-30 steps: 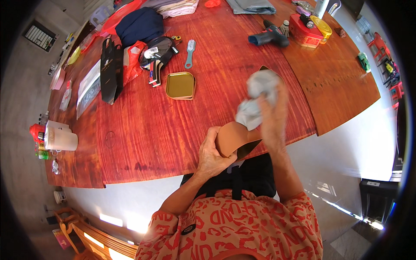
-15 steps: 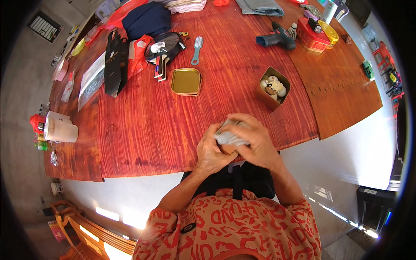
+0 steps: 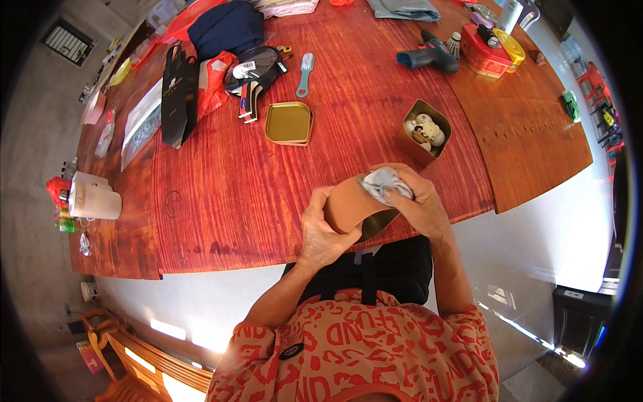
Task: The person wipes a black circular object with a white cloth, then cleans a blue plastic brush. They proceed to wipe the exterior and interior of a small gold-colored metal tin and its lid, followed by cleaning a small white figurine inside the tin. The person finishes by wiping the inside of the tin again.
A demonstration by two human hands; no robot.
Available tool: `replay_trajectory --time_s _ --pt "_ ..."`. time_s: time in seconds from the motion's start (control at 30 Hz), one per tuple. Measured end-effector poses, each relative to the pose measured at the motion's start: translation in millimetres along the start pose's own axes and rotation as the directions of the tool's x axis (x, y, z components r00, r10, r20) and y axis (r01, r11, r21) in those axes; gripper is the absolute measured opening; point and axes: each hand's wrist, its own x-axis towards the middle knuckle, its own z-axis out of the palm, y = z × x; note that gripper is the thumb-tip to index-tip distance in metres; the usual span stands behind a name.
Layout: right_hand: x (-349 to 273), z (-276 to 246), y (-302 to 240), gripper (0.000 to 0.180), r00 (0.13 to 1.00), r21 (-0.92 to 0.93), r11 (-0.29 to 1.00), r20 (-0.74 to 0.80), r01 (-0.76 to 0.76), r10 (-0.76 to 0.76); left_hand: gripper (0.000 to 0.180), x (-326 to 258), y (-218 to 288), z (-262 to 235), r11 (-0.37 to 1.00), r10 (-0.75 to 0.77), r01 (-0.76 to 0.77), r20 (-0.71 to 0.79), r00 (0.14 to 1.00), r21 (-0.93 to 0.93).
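My left hand grips an orange-brown tin by its side, above the table's near edge. The tin is tilted, and its gold inner wall shows at the open end facing me. A crumpled grey cloth is bunched in my right hand, pressed against the tin's outer side. A second open tin stands farther off to the right, with several pale rounded pieces and a small brown-and-cream figure inside. Two gold-faced lids lie stacked left of centre.
Beyond the lids lies a hairbrush. A black paper bag, table tennis bats and dark blue cloth fill the far left. A power drill, shuttlecock and red tin box sit far right. A white mug stands left.
The tin has turned and tipped so that its side and open end now show. My right hand has moved slightly right with the cloth, which now rests at the tin's far side.
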Motion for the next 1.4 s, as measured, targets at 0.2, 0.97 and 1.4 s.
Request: replay_trajectory --time_s 0.2,0.97,1.4 --pt "-1.4 5.8 -10.7 0.026 0.994 -0.074 0.991 0.011 0.11 -0.109 0.05 5.6 0.3 -2.5 0.997 0.022 -0.026 0.073 0.997 0.066" --pt "-1.8 -2.3 -8.7 0.029 0.999 -0.017 0.999 -0.029 0.033 -0.033 0.041 12.9 6.7 -3.0 0.994 -0.001 0.02 0.18 0.984 -0.105" --pt "12.6 -1.4 -21.1 0.03 0.992 -0.061 0.995 0.103 0.075 -0.069 0.042 13.9 6.3 -10.2 0.946 -0.1 0.144 0.162 0.982 -0.291"
